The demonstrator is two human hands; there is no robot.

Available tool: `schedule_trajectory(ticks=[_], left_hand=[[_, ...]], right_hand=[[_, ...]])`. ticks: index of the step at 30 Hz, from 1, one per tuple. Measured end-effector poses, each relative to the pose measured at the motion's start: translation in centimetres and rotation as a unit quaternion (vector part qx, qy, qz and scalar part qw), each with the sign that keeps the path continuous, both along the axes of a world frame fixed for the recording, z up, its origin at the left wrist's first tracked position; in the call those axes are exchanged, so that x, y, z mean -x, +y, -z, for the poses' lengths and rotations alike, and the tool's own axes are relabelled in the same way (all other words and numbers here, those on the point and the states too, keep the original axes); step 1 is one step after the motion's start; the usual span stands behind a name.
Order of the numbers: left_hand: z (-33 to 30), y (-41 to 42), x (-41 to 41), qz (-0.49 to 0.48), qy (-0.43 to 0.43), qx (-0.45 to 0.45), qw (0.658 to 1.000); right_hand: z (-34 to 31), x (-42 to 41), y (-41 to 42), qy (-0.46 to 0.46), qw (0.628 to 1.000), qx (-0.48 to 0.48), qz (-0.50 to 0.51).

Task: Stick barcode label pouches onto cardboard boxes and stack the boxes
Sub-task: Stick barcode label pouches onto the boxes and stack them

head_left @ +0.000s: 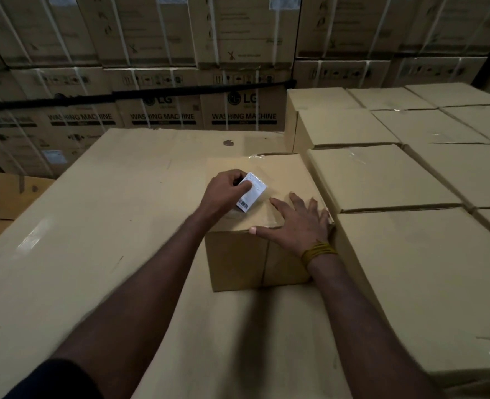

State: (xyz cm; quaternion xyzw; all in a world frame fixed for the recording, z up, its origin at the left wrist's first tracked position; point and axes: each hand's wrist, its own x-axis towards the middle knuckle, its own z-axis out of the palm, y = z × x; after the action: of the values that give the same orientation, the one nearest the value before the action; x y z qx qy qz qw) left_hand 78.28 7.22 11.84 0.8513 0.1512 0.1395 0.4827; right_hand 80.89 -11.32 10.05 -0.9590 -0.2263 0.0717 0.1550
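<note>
Left hand (226,191) pinches pouch (252,192) on box (284,174); right hand (298,223) flat, fingers spread. Stacked boxes (387,180) touching right; washing-machine cartons (163,116) behind.

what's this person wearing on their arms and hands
Both hands are bare, no gloves. The right hand has a band of mustard-yellow thread wound several times round the wrist. The left hand has nothing on its wrist; a dark sleeve covers the upper arm.

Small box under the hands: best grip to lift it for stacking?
Take the small box by its left and near side faces, low down. Its right side sits close against the stacked boxes, so that side looks blocked. Left hand holds the label pouch; right hand lies flat on top.
</note>
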Motion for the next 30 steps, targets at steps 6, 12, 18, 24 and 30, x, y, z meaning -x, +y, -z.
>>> schedule_trajectory(ticks=[6, 12, 18, 24, 30], left_hand=[[0.2, 0.1, -4.6, 0.004, -0.014, 0.059, 0.998], [0.1, -3.7, -1.9, -0.039, -0.056, 0.174, 0.982], [0.9, -10.6, 8.8, -0.022, -0.043, 0.288, 0.956], [4.6, -17.6, 21.5, 0.020, 0.017, 0.342, 0.939], [10.5, -25.9, 28.8, 0.056, 0.146, 0.356, 0.921]], right_hand=[[0.1, -4.3, 0.3, 0.014, 1.000, 0.003, 0.012], [-1.2, -3.8, -1.0, 0.084, 0.973, -0.212, 0.022], [-2.0, 6.5, -5.3, 0.052, 0.909, -0.403, 0.097], [3.0, 20.0, -11.8, 0.077, 0.875, -0.449, 0.167], [7.9, 31.5, -20.1, 0.089, 0.851, -0.427, 0.290]])
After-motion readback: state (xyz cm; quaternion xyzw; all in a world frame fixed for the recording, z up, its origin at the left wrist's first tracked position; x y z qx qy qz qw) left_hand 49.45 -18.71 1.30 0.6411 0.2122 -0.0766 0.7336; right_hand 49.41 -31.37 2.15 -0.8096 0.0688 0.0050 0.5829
